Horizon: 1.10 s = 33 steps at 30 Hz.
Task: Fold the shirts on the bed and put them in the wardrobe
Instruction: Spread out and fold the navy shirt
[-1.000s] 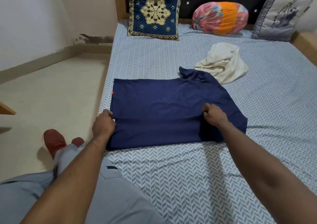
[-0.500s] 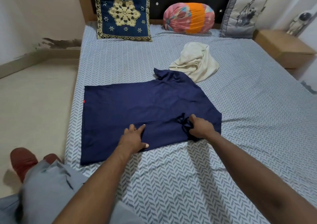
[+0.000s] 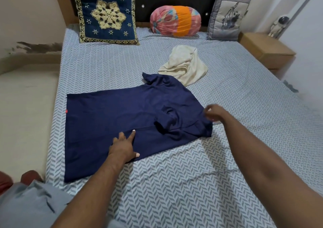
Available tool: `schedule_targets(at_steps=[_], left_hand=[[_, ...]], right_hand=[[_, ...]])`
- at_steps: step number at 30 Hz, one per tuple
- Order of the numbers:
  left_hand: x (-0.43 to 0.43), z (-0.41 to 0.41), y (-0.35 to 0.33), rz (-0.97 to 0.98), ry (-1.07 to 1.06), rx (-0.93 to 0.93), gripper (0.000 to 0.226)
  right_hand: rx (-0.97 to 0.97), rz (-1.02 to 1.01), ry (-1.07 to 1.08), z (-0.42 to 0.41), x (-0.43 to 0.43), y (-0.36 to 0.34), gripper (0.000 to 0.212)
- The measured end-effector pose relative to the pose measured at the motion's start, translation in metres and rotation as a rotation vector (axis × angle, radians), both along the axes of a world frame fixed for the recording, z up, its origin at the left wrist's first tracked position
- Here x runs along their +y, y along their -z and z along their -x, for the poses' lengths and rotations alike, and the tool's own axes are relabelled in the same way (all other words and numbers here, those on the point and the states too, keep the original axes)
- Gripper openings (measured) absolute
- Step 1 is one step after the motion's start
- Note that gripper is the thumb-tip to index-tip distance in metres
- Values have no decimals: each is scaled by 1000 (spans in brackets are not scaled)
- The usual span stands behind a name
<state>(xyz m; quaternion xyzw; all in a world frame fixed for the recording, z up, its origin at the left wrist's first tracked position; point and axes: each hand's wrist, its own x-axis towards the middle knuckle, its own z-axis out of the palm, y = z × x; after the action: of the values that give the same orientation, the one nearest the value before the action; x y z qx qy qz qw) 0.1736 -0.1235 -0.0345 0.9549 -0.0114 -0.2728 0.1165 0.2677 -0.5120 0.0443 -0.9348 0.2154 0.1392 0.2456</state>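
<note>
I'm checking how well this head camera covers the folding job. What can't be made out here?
1. Right hand: motion-blurred in the head view; whether it pinches the navy shirt is unclear.
2. Cream shirt: bunched on itself, so sleeves and collar are hidden.
3. Wardrobe: outside the frame.
4. Figurine on the bedside table: too small for detail.
</note>
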Motion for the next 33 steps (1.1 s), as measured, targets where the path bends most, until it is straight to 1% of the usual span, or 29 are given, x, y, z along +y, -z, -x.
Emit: schedule_targets(at_steps=[1,2,4,6,8,9,11,12,13,15,16,18,19,22,25,28,30,33], left_hand=[[0,0,0,3,-2,-1,103],[0,0,0,6,-2,0,103],[0,0,0,3,0,-3,103],[0,1,0,1,2,-5,103],[1,1,0,-1,1,-1,103],[1,0,0,-1,-2,3,103],[0,0,0,-1,-5,7,104],[-1,0,0,-2,-6,6,104],[-2,0,-1,-8,-6,2,105],[-4,2,-5,-42,-1,-20,108],[-4,2,-7,-76,10,-46,110],[4,-1,-13,-153,52,-129,109],[12,-5,-16,-181,68,-187,101],[52,-15,-17,-240,44,-331,59],[92,-24,-14,-257,-11,-297,34],[113,-31,-13,-228,12,-227,23],[118,-34,-13,-211,48,-209,23],[120,-36,-13,-203,64,-216,23]], right_hand=[[77,-66,0,12,-6,13,7],[122,-101,2,22,-9,22,8],[169,-91,-18,37,-14,35,22],[180,-75,-51,41,-16,42,24],[131,22,-95,36,-24,51,25],[113,116,-100,34,-26,52,21],[104,263,-8,35,-28,49,7],[75,323,43,35,-29,48,16],[38,338,80,34,-25,45,20],[-71,257,75,27,-12,45,20],[-98,188,30,21,-4,46,24],[-75,96,-87,8,13,52,32],[-43,75,-120,2,22,52,32],[24,36,-95,-11,35,57,23],[19,23,-19,-22,37,63,19],[-35,-11,35,-30,36,63,21],[-66,-14,76,-33,36,62,21],[-89,-21,148,-36,29,65,14]])
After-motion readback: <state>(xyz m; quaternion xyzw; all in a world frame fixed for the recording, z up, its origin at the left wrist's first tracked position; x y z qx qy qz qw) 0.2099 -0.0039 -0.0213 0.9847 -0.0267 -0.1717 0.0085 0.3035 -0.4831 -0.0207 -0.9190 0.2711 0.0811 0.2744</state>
